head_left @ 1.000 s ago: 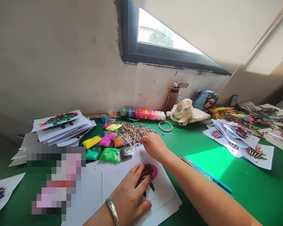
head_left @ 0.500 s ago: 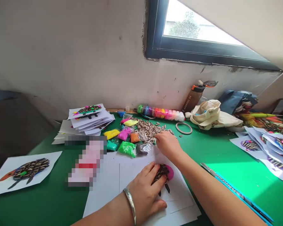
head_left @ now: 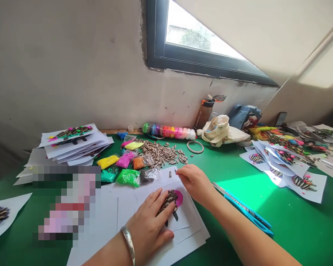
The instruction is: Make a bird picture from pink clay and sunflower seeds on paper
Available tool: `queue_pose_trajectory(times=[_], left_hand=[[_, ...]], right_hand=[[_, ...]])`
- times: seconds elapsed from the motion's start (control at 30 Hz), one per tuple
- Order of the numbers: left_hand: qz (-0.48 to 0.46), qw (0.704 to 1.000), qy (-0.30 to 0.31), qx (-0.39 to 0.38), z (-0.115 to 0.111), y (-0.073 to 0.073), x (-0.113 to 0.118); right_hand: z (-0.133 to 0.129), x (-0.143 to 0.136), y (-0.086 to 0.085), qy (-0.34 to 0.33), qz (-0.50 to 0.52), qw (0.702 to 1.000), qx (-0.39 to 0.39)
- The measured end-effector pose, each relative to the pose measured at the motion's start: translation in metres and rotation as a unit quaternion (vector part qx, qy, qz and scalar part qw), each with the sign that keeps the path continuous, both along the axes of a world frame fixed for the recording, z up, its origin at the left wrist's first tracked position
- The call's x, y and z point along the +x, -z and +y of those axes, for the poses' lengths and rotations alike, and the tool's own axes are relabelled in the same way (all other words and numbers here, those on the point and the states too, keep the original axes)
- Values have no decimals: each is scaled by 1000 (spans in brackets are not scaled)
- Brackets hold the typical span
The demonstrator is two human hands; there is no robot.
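Observation:
My left hand [head_left: 152,218], with a silver bangle on its wrist, lies spread on white paper [head_left: 100,221]. Its fingers partly cover a bird picture [head_left: 166,201] made of striped sunflower seeds, with a pink clay round and dark legs showing. To its upper right, my right hand [head_left: 195,183] is closed in a pinch above the paper's top corner. A small dark tip at its fingertips looks like a sunflower seed. One loose seed [head_left: 170,174] lies on the paper just left of those fingers. The seed pile [head_left: 161,153] is farther back.
Bagged coloured clay [head_left: 127,178] borders the paper's top edge. Finished pictures [head_left: 77,144] are stacked at left, more [head_left: 283,159] at right. A blue cutter [head_left: 244,208] lies beside my right forearm. Behind are a tape ring [head_left: 195,147], bottle [head_left: 204,112] and cloth bag [head_left: 219,131].
My right hand has drawn back from the seed pile toward the paper's top corner. A loose seed now lies on the paper there. My left hand stays spread, and the view has turned right.

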State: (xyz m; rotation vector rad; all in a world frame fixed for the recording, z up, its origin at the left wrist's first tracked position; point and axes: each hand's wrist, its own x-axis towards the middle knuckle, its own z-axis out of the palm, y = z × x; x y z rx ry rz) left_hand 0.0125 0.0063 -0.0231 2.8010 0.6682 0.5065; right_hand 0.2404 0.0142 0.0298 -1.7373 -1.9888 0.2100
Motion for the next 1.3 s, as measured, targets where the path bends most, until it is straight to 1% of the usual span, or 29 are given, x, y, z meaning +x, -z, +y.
queue_pose_trajectory(times=[0.07, 0.13, 0.2, 0.33, 0.47, 0.57, 0.67, 0.7, 0.73, 0.77, 0.8, 0.83, 0.87, 0.97, 1.13, 1.3], left_hand=[[1, 1000, 0, 10, 0, 3, -1], [-1, 1000, -1, 18, 0, 5, -1], [-4, 1000, -3, 24, 0, 7, 0], [-11, 1000, 0, 28, 0, 8, 1], [-19, 999, 3, 45, 2, 7, 1], [-11, 999, 1, 51, 3, 5, 0], [2, 999, 5, 43, 1, 2, 0], [4, 999, 5, 41, 1, 1, 0], [6, 999, 6, 39, 0, 0, 1], [7, 999, 6, 38, 0, 0, 1], [7, 999, 6, 35, 0, -1, 1], [5, 999, 6, 33, 0, -1, 1], [5, 999, 7, 32, 0, -1, 2], [5, 999, 8, 35, 1, -1, 2], [9, 999, 9, 45, 2, -2, 2], [10, 999, 4, 44, 1, -2, 2]], right_hand=[[16, -7, -4, -28, -92, 995, -5], [28, -12, -5, -62, -183, 980, -35], [37, -14, -5, -96, -234, 966, -61], [48, -13, -5, -141, -253, 954, -79], [56, -17, -7, -154, -246, 952, -98], [50, -16, -8, -121, -220, 963, -97], [25, -5, -8, -64, -164, 982, -70], [14, 0, -8, -32, -75, 996, -40], [2, 4, -8, -17, 14, 1000, -22], [-10, 8, -7, -7, 90, 996, -25], [-21, 10, -7, 4, 153, 987, -44], [-30, 11, -6, 14, 204, 976, -74], [-38, 10, -5, 16, 232, 968, -97], [-48, 0, 1, 13, 248, 961, -122], [-44, -11, 11, 30, 248, 960, -126], [-45, -12, 14, 36, 247, 959, -131]])
